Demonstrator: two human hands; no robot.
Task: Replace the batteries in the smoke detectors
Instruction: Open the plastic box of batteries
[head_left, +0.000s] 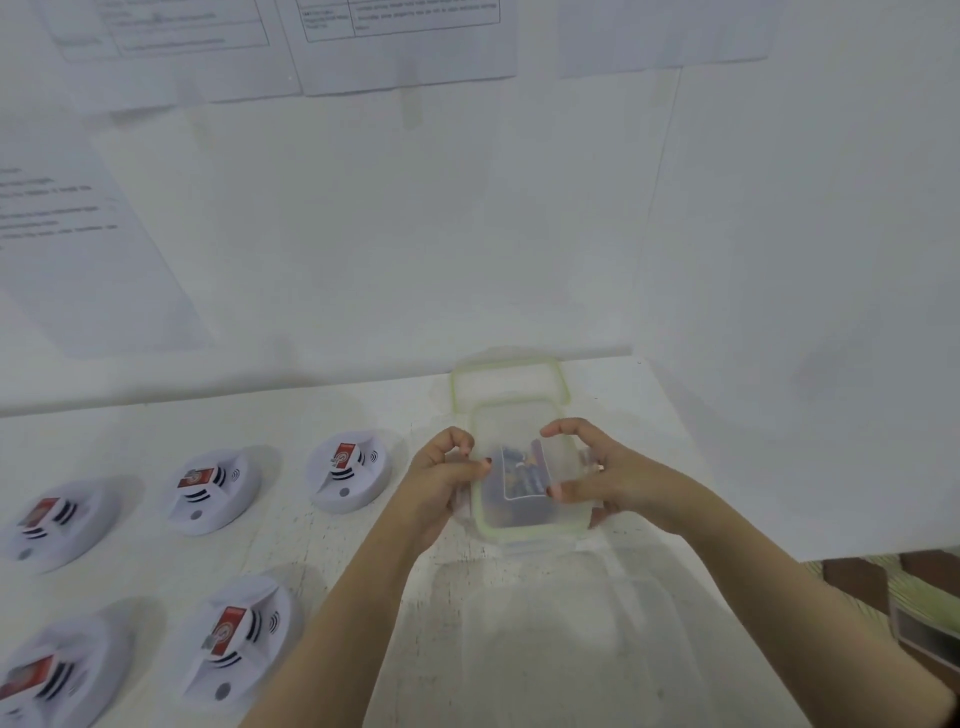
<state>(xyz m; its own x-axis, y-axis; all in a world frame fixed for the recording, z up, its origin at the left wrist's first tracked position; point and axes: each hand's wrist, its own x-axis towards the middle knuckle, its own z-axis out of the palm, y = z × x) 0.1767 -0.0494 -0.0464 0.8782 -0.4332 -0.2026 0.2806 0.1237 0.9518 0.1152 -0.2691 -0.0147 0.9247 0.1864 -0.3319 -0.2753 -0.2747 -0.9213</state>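
A clear plastic box (524, 531) with a pale green seal sits on the white table, and dark batteries (519, 480) show through it. My left hand (444, 480) grips its left side, thumb and fingers curled over the edge. My right hand (597, 475) grips the right side the same way. Several white round smoke detectors lie face-down to the left, each with a red battery in its back; the nearest ones are a detector (348, 473) in the far row and a detector (236, 639) in the near row.
A second green-rimmed lid or tray (506, 371) lies just behind the box, near the wall. A larger clear container (571, 634) stands in front of it, under my forearms. Printed sheets (405, 41) hang on the wall. The table ends at the right by brown furniture (909, 587).
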